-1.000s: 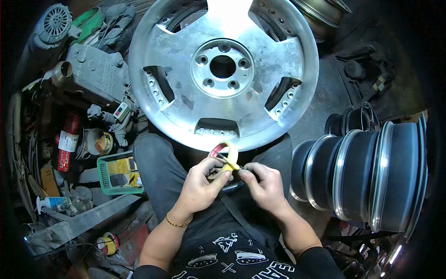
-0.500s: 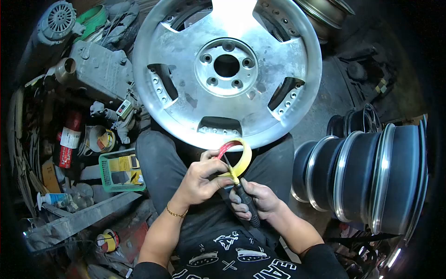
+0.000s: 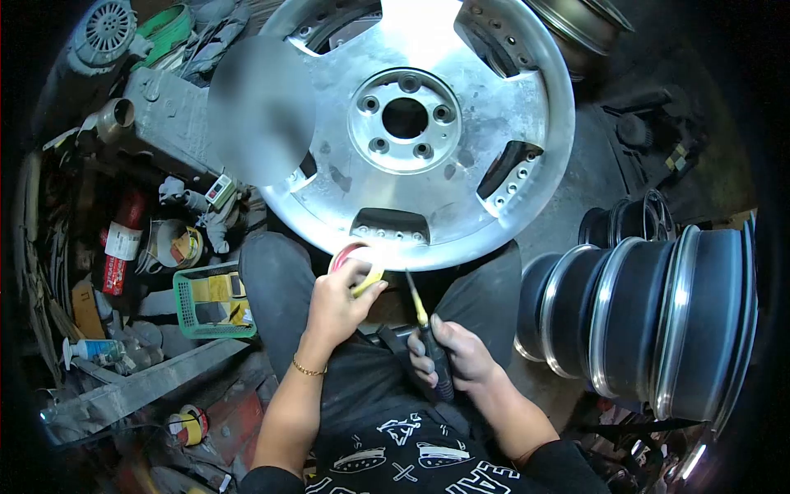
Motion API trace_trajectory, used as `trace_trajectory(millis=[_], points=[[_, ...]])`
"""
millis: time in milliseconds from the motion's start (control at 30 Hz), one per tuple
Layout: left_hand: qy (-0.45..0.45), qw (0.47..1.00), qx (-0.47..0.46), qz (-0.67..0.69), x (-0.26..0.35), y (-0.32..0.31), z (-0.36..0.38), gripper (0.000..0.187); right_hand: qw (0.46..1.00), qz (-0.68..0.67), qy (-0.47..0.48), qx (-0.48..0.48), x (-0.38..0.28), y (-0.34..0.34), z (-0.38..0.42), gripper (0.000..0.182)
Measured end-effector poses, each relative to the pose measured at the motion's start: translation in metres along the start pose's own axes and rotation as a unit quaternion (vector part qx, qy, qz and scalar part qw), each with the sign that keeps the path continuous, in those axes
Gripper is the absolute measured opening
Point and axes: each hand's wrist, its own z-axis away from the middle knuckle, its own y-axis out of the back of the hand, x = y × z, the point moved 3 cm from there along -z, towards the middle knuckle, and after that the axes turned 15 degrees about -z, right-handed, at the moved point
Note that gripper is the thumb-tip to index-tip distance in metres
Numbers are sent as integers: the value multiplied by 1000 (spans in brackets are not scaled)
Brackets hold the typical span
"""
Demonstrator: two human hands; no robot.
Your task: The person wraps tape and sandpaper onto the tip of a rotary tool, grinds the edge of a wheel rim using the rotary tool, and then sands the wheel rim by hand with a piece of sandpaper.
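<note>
My left hand is closed on a roll of yellow tape, its red inner ring showing above the fingers. Closed around the black handle of a thin-tipped tool is my right hand. The tool's narrow tip points up toward the wheel, and yellow tape wraps the base of its shaft. Roll and tool are apart. Just beyond both hands, a large silver wheel rim leans face-up past my knees. A blurred grey patch hides its left side.
Several rims are stacked on their sides at the right. On the left are a green basket with yellow pads, a red can, a metal beam, another tape roll and a grey motor.
My left hand has moved up and left with the tape roll, away from the tool. The tool's tip now stands free of the roll. The right hand has barely moved.
</note>
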Motion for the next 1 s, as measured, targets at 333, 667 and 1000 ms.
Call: trace_trajectory(millis=[333, 667, 1000], points=[[148, 896, 29, 417, 42, -24, 44, 19, 689, 554, 389, 258, -26, -14, -1, 26], [-53, 849, -161, 500, 29, -18, 41, 11, 997, -67, -43, -17, 25, 0, -5, 50], [220, 922, 14, 319, 5, 61, 72, 43, 982, 174, 58, 44, -16, 13, -9, 52]])
